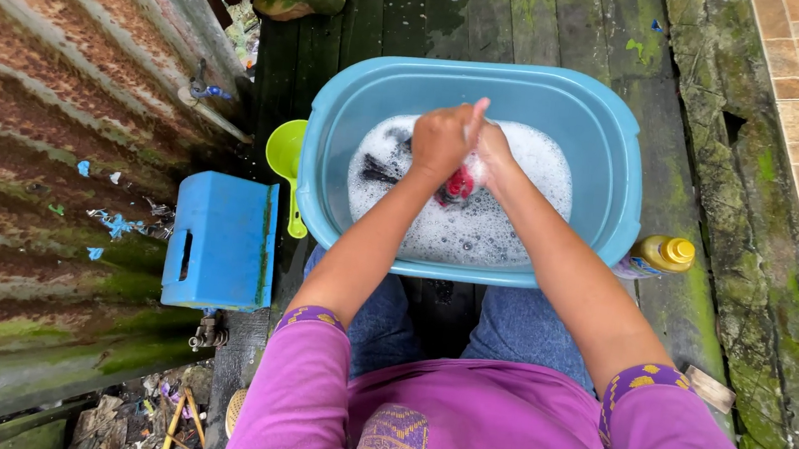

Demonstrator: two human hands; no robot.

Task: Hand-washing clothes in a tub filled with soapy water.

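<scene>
Over the middle of the blue basin (pixel 614 190), left hand (pixel 442 142) and right hand (pixel 490 155) meet knuckle to knuckle, both closed on a red cloth (pixel 459 185) bunched just beneath them at the suds (pixel 476 231). Both hands lie equally near it. A yellow bottle (pixel 664 253) stands by the basin's right rim.

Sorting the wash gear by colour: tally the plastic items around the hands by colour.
Blue: 2, the basin and the stool
Green: 1, the scoop
Yellow: 1, the bottle
Total: 4
Both hands, left hand and right hand, grip a red cloth in the suds.
</scene>
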